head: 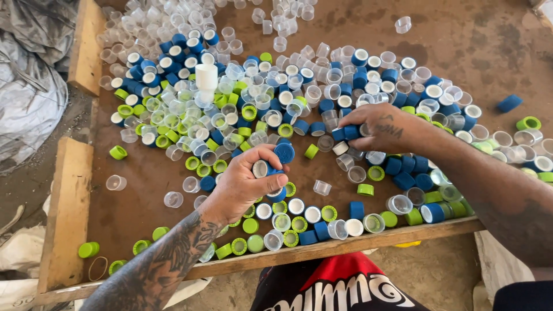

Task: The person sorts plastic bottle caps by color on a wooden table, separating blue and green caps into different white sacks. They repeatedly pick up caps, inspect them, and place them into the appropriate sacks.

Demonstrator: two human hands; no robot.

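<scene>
Your left hand (245, 184) has its grip pinched on a round blue cap (284, 152), with a small clear insert (260, 169) beneath the thumb. Your right hand (377, 126) lies up and to the right, its grip closed over 2 blue caps (345, 133) in the heap. Glossy blue, green and clear plastic caps (230, 115) litter the rough brown desk (161, 173) inside its wooden rim (345, 245)

Caps under right hand (377, 128) hidden.
</scene>
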